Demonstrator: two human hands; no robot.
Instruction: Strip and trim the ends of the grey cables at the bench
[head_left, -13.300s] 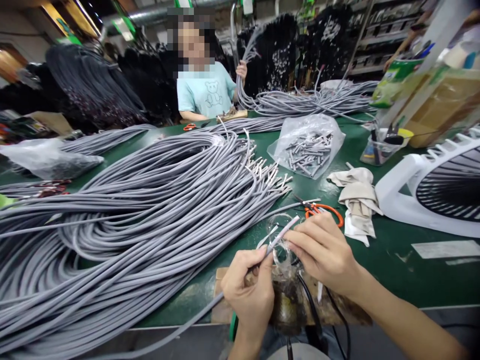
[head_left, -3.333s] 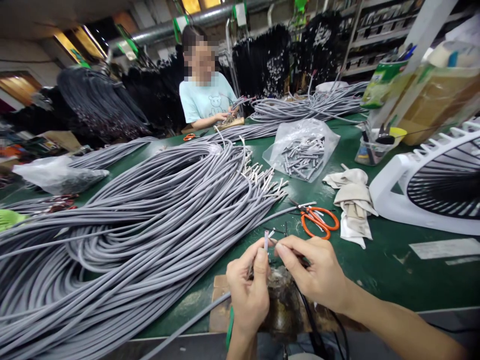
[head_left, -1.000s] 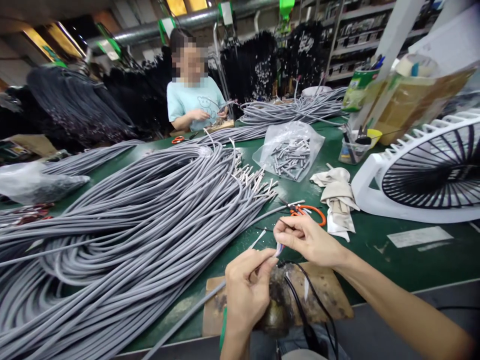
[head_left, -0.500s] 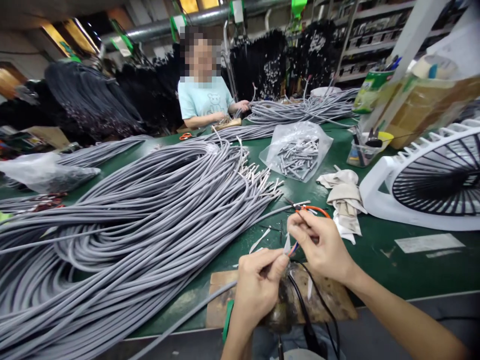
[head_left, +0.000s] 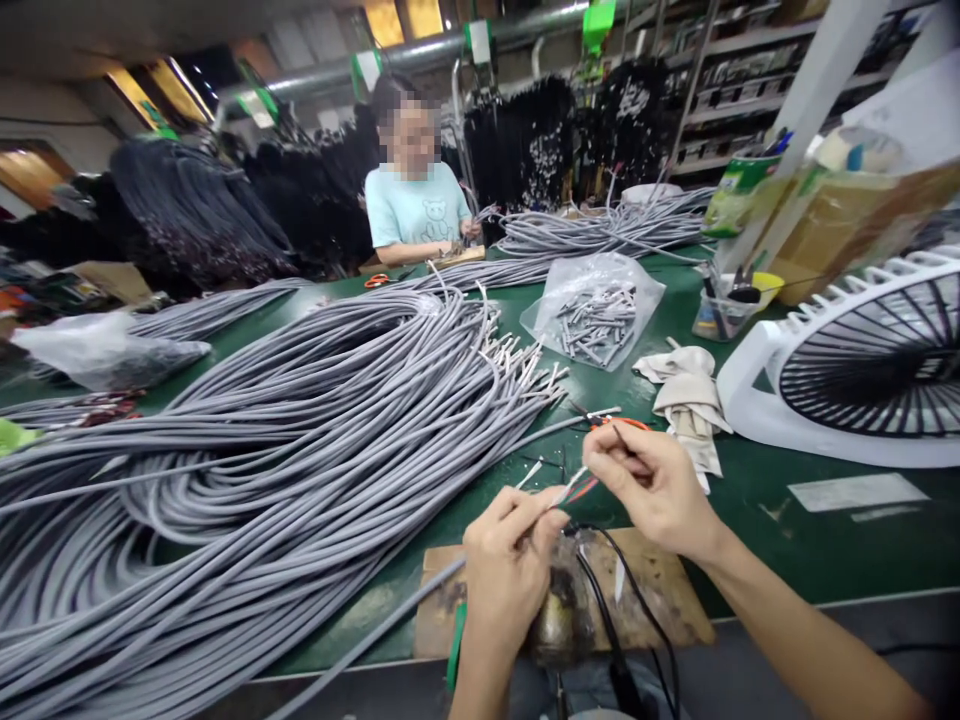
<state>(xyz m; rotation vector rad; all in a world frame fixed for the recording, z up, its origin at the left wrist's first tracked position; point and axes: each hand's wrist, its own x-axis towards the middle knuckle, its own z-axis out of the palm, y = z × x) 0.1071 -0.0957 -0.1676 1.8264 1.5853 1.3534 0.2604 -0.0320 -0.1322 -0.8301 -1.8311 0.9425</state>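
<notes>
My left hand point(head_left: 510, 560) is closed around the end of a grey cable point(head_left: 375, 628), which runs down to the lower left. From its fingertips come a thin white strip point(head_left: 571, 486) and an orange-red wire point(head_left: 583, 489). The fingers of my right hand point(head_left: 660, 490) are pinched at the far end of the white strip. A dark sliver shows between those fingers; I cannot make out what it is. Just behind, partly hidden, lie orange-handled cutters point(head_left: 637, 424).
Grey cables point(head_left: 315, 440) lie in a large coiled bundle at left. A plastic bag of grey pieces point(head_left: 596, 315), crumpled cloth point(head_left: 686, 390) and a white fan point(head_left: 750, 400) stand beyond. A scorched wooden board point(head_left: 667, 590) lies below my hands. A co-worker point(head_left: 416, 215) sits opposite.
The white strip, which stood up loose from my left fingertips, now stretches toward my right fingertips. My right hand has shifted slightly right, and my left slightly left.
</notes>
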